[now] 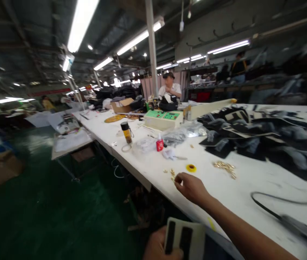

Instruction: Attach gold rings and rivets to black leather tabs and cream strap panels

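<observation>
At the bottom, below the table edge, my left hand [155,245] grips a flat cream-coloured panel [199,236] with two black strips, its thumb over the front. My right hand [192,187] is over the white table [148,169], fingers curled together beside a few small gold metal pieces [172,172]. Whatever sits between those fingertips is too small to make out. Just beyond that hand lies a yellow ring-shaped roll [191,168]. A larger heap of gold metal pieces [225,167] rests further right.
Black cut pieces [251,135] cover the right side. Further back stand a red bottle [159,143], a black-capped yellow container [126,133] and a machine with a green panel [162,119]. A dark cable [267,207] lies at right. Across the table sits a person [173,88].
</observation>
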A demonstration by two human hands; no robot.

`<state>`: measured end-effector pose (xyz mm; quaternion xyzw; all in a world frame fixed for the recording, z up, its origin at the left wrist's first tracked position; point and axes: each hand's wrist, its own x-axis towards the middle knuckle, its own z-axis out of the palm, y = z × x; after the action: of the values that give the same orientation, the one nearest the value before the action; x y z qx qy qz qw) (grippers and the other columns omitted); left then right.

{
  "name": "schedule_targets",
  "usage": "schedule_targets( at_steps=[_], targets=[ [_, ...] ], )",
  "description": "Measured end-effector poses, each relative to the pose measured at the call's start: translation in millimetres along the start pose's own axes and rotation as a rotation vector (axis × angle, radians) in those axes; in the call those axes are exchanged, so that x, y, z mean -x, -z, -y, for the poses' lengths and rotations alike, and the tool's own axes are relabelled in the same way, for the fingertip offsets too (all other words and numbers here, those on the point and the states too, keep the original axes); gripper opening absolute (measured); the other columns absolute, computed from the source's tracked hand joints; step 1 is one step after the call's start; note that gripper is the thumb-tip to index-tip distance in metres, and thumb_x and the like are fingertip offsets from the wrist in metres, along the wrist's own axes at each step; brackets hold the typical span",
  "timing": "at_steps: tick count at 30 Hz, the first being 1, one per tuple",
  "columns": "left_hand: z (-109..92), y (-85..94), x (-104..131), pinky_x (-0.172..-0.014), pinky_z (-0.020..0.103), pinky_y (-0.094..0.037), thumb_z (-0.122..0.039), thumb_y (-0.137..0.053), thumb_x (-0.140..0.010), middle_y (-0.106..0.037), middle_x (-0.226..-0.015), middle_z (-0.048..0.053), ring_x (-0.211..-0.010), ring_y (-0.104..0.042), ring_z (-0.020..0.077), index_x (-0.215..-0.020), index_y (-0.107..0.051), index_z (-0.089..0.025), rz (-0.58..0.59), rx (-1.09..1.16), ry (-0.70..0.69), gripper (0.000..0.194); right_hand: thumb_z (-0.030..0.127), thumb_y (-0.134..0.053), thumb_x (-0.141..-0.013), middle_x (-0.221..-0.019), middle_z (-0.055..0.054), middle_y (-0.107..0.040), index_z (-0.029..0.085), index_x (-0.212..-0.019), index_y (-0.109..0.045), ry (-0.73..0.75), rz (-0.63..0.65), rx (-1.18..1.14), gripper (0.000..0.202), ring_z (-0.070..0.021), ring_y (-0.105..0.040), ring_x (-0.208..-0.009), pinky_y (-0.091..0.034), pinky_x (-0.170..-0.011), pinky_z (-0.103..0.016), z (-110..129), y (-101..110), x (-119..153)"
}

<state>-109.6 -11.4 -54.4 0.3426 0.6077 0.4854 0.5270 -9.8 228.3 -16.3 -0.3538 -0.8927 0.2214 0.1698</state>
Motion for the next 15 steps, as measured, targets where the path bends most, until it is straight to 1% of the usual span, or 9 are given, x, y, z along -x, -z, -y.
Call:
schedule_targets(
  at_steps=[2, 4, 5, 7, 9, 12, 13, 15],
  targets=[
    [0, -7.0, 3, -0.089, 0.041, -0.060, -0.042, -0.084, -0.082, -0.082, -0.100, 0.006, -0.096, -0.076, 0.0295, -0.107, -0.079, -0.021, -0.011, 0.030, 0.007, 0.033, 0.030, -0.064, -0.089, -0.085, -0.003, -0.074, 0.020, -0.087, -0.073, -0.137, -0.018, -0.303, 0.013, -0.0182, -0.064, -0.077, -0.043, -0.069, -0.029, 0, 12, 29],
    [-2, -9.6, 2, -0.080, 0.039, -0.061, -0.047, -0.083, -0.081, -0.083, -0.097, 0.009, -0.085, -0.077, 0.0281, -0.106, -0.078, -0.015, 0.003, 0.134, 0.092, 0.041, 0.038, -0.071, -0.086, -0.077, -0.001, -0.070, 0.019, -0.086, -0.072, -0.293, -0.035, -0.657, 0.019, -0.0155, -0.060, -0.068, -0.042, -0.062, -0.027, -3, 20, 63],
    [-3, -10.5, 1, -0.074, 0.038, -0.061, -0.048, -0.085, -0.078, -0.082, -0.092, 0.010, -0.077, -0.077, 0.0276, -0.106, -0.077, -0.013, 0.006, 0.182, 0.141, 0.045, 0.040, -0.075, -0.083, -0.073, 0.001, -0.067, 0.019, -0.086, -0.072, -0.366, -0.046, -0.816, 0.022, -0.0141, -0.057, -0.064, -0.040, -0.059, -0.026, -5, 23, 82],
    [-6, -14.1, -1, -0.072, 0.038, -0.062, -0.046, -0.086, -0.077, -0.082, -0.089, 0.011, -0.074, -0.077, 0.0269, -0.108, -0.076, -0.011, 0.020, 0.246, 0.187, 0.048, 0.043, -0.082, -0.079, -0.066, 0.003, -0.063, 0.017, -0.087, -0.071, -0.486, -0.079, -1.076, 0.029, -0.0117, -0.052, -0.058, -0.036, -0.054, -0.025, -11, 24, 119],
    [-8, -21.3, -1, -0.075, 0.038, -0.062, -0.043, -0.087, -0.078, -0.083, -0.091, 0.011, -0.077, -0.078, 0.0267, -0.110, -0.076, -0.011, 0.048, 0.264, 0.200, 0.047, 0.042, -0.087, -0.075, -0.065, 0.003, -0.063, 0.016, -0.092, -0.074, -0.568, -0.127, -1.271, 0.034, -0.0101, -0.050, -0.057, -0.033, -0.053, -0.024, -15, 22, 154],
    [-9, -37.1, 1, -0.076, 0.036, -0.062, -0.040, -0.088, -0.078, -0.083, -0.095, 0.010, -0.081, -0.078, 0.0260, -0.109, -0.076, -0.013, 0.084, 0.229, 0.195, 0.043, 0.039, -0.093, -0.070, -0.074, 0.000, -0.068, 0.014, -0.105, -0.079, -0.655, -0.224, -1.479, 0.046, -0.0098, -0.054, -0.061, -0.035, -0.053, -0.023, -21, 20, 193],
    [-10, -42.9, 1, -0.076, 0.036, -0.062, -0.039, -0.088, -0.078, -0.083, -0.096, 0.010, -0.081, -0.078, 0.0257, -0.109, -0.077, -0.013, 0.093, 0.208, 0.186, 0.042, 0.037, -0.094, -0.068, -0.078, -0.001, -0.070, 0.014, -0.106, -0.079, -0.672, -0.250, -1.530, 0.047, -0.0098, -0.056, -0.063, -0.035, -0.053, -0.022, -22, 19, 203],
    [-12, -54.4, 1, -0.077, 0.035, -0.062, -0.038, -0.088, -0.078, -0.083, -0.097, 0.010, -0.082, -0.078, 0.0253, -0.109, -0.077, -0.014, 0.114, 0.156, 0.156, 0.041, 0.035, -0.095, -0.068, -0.082, -0.003, -0.072, 0.013, -0.100, -0.080, -0.682, -0.285, -1.617, 0.042, -0.0101, -0.059, -0.065, -0.037, -0.053, -0.022, -24, 20, 217]
  ],
)
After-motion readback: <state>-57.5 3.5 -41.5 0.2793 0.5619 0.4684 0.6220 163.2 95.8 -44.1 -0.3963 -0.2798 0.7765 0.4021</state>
